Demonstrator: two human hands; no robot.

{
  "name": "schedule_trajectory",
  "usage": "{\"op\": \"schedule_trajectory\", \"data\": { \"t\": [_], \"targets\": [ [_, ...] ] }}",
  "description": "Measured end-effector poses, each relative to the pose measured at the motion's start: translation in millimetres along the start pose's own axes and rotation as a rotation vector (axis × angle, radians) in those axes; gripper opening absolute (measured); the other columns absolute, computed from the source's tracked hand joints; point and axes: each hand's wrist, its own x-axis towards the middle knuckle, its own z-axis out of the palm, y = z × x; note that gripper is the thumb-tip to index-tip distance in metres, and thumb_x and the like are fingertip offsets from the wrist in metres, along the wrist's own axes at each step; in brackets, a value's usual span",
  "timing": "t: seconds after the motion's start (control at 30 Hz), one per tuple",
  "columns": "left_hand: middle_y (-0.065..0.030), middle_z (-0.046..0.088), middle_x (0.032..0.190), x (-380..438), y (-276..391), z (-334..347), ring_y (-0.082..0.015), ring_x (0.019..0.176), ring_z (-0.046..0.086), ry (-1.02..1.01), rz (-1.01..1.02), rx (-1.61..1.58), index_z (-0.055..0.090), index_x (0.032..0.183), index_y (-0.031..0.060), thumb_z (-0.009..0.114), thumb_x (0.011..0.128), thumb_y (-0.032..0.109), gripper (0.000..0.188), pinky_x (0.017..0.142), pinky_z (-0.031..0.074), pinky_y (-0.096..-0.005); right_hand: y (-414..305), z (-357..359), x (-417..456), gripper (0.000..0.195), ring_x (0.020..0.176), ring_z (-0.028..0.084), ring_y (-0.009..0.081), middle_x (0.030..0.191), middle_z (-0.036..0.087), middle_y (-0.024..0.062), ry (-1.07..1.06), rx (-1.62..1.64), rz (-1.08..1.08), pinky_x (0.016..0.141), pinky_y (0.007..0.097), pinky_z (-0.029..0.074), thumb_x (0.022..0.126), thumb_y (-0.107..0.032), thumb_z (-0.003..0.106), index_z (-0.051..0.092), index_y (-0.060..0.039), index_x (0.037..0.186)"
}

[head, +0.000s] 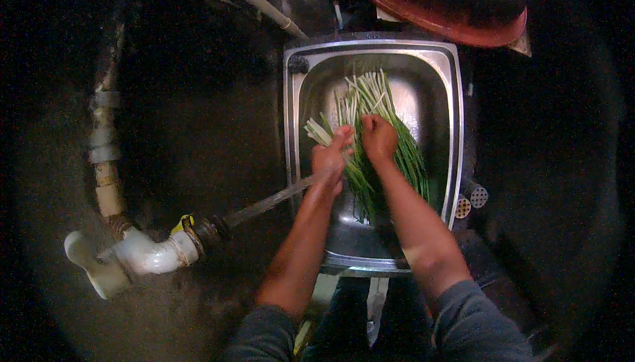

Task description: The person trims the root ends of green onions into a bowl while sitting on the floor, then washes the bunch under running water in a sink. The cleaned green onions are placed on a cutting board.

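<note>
Long green stalks with white ends [409, 146], like garlic chives or thin spring onions, lie in a stainless steel sink [452, 114]. My left hand [329, 159] is closed around a smaller bunch, whose white ends [317, 131] stick out to its upper left. A stream of water [270, 201] from the lower left reaches this hand. Just to the right, my right hand [379, 138] is curled, with its fingertips at the stalks beside the larger bunch; whether it grips any is not plain. More white stalk ends lie beyond both hands.
A white pipe elbow [156, 253] with a dark outlet and a yellow-handled valve [184, 223] stands at the lower left. A red basin [501, 34] is tilted beyond the sink at the upper right. Two round pieces with holes [478, 196] sit by the sink's right edge.
</note>
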Motion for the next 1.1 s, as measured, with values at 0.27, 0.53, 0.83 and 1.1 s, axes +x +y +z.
{"op": "schedule_trajectory", "data": {
  "t": [0.27,0.53,0.83,1.1],
  "targets": [
    [-0.0084,0.07,0.118,-39.6,41.9,42.0,-0.0157,0.104,0.061,-0.158,-0.05,-0.001,0.061,0.13,0.0038,0.051,0.104,0.039,0.045,0.093,0.046,-0.0306,-44.6,-76.9,-57.1,0.018,0.091,0.065,0.0376,0.099,0.066,0.0196,-0.115,-0.069,-0.552,0.077,0.0455,0.051,0.094,-0.019,0.062,0.07,-0.0038,0.095],
    [-0.0047,0.064,0.089,-34.1,5.5,-1.1,-0.0158,0.086,0.062,0.007,0.104,-0.241,0.058,0.107,0.005,0.05,0.105,0.033,0.03,0.084,0.05,-0.0339,-10.0,-42.4,-14.6,0.029,0.097,0.062,0.0412,0.102,0.066,0.024,-0.208,0.096,-0.141,0.084,0.0502,0.049,0.091,-0.031,0.067,0.068,-0.0034,0.102],
    [0.0014,0.049,0.071,-35.8,-0.8,0.1,-0.0083,0.057,0.046,0.17,0.09,-0.223,0.057,0.11,0.005,0.055,0.103,0.029,0.025,0.051,0.038,-0.0259,18.5,73.4,27.4,0.077,0.102,0.055,0.0315,0.11,0.058,0.0158,0.235,-0.612,-0.474,0.081,0.0475,0.044,0.075,-0.023,0.078,0.044,-0.0066,0.142],
    [0.0032,0.054,0.074,-1.0,-3.7,-8.9,-0.0082,0.061,0.049,0.094,0.002,-0.168,0.063,0.12,0.0041,0.065,0.098,0.026,0.032,0.052,0.042,-0.0247,-18.6,61.0,27.2,0.064,0.103,0.057,0.0398,0.116,0.06,0.021,0.131,-0.279,-0.216,0.089,0.0503,0.046,0.084,-0.005,0.059,0.04,0.0003,0.145]
  ]
}}
